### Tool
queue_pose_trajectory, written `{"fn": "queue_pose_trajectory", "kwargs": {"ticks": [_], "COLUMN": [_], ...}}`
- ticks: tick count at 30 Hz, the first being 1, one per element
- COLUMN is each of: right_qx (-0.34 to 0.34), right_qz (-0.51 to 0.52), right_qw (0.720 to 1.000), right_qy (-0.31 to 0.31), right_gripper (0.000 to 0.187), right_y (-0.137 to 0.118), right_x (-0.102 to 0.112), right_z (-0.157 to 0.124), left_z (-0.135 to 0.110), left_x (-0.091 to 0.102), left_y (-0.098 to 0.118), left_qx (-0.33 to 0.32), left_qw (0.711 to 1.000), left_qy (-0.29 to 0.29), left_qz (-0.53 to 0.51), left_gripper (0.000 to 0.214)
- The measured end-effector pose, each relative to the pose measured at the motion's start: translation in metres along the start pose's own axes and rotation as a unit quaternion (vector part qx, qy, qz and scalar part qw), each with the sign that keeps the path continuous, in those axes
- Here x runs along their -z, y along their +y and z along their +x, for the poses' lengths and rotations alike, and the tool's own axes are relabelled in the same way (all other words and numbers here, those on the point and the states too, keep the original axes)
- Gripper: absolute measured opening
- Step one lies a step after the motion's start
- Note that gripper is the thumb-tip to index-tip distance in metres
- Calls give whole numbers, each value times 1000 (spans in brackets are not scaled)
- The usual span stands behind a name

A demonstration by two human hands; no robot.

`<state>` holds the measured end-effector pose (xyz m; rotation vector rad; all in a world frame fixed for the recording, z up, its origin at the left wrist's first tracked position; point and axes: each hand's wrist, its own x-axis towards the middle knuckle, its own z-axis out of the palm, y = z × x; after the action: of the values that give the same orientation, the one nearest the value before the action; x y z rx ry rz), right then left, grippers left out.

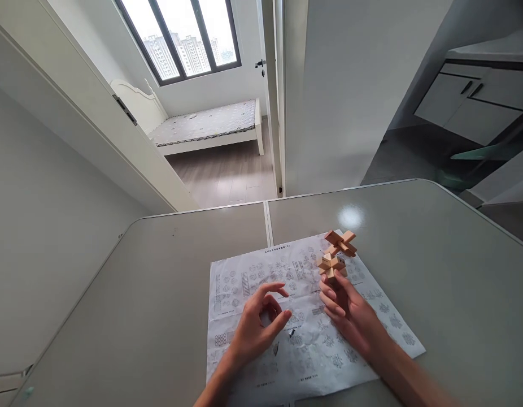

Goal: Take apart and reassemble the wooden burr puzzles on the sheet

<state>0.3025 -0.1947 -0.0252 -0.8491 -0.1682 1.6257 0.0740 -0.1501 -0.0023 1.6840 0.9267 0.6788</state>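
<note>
In my right hand (350, 311) I grip a light wooden burr puzzle (331, 264) by its near end, thumb on one side and fingers curled on the other. Just behind it a darker, reddish wooden puzzle (341, 243) of crossed sticks rests near the top right edge of the printed sheet (304, 299). My left hand (264, 322) hovers over the middle of the sheet, thumb and forefinger curved apart with nothing between them. Small line drawings of puzzle shapes cover the paper. Part of the light puzzle is hidden by my fingers.
The sheet lies on a grey-green table (160, 299) with a pale rim and a seam across it. Beyond the table a doorway shows a bed (210, 124) under a window (185, 39). White cabinets (477, 96) stand at the far right.
</note>
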Motion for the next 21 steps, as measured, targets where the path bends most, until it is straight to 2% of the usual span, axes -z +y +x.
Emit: {"fn": "queue_pose_trajectory", "kwargs": {"ticks": [6,10,14,18,21], "right_qx": [16,-14,-43,-24,-12], "right_qz": [3,-10,-76,-165,-216], "right_qw": [1000,999,991,975,964], "right_qy": [-9,-40,-105,-148,-158], "right_gripper": [38,38,36,33,32], "right_y": [2,2,6,11,14], "right_x": [2,-2,-6,-8,-6], "right_z": [3,0,-7,-11,-10], "left_z": [0,0,0,0,0], "left_x": [-1,0,-1,-1,-2], "left_y": [0,-1,0,-1,-2], "left_qx": [-5,1,1,5,8], "left_qw": [1000,1000,1000,999,999], "left_qy": [8,4,1,-5,-3], "left_qz": [9,17,26,35,43], "left_gripper": [33,31,27,24,24]}}
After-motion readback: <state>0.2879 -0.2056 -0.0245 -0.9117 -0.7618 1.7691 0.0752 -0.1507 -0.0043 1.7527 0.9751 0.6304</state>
